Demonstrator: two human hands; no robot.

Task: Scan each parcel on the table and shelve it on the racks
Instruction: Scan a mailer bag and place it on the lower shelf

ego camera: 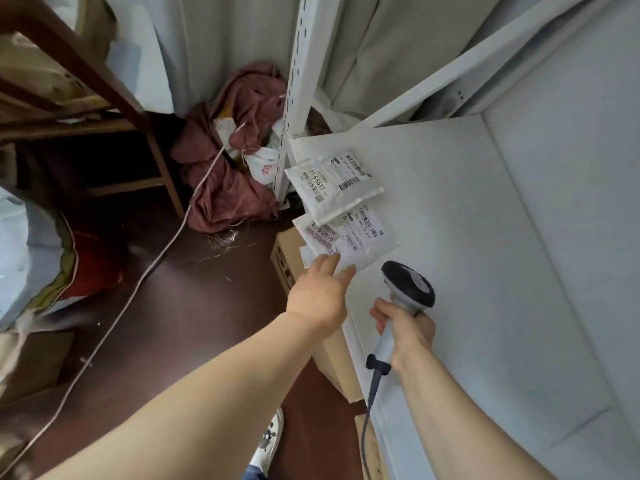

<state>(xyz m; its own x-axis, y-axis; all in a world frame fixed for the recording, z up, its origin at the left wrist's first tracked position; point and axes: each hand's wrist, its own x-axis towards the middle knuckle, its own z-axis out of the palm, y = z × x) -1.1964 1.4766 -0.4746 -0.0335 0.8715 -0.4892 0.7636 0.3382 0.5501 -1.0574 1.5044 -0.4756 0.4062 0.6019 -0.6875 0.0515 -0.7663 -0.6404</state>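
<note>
Head view, looking down on near parcel (pixel 349 237), flat at the left edge of rack shelf (pixel 467 237), top tucked under far parcel (pixel 332 180). Touched at its near edge by straight fingers of left hand (pixel 320 296), nothing gripped. Just beside, right hand (pixel 410 332) wrapped round the handle of scanner (pixel 408 289). Seems to overhang the shelf lip, though hard to tell at this angle. Could slide onto cardboard box (pixel 287 259) below if nudged sideways, perhaps dragging far parcel along. Could also snag on cable (pixel 373 393) dangling past the edge.

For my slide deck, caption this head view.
Left hand touches the nearer parcel on the shelf while right hand grips the scanner.
</note>
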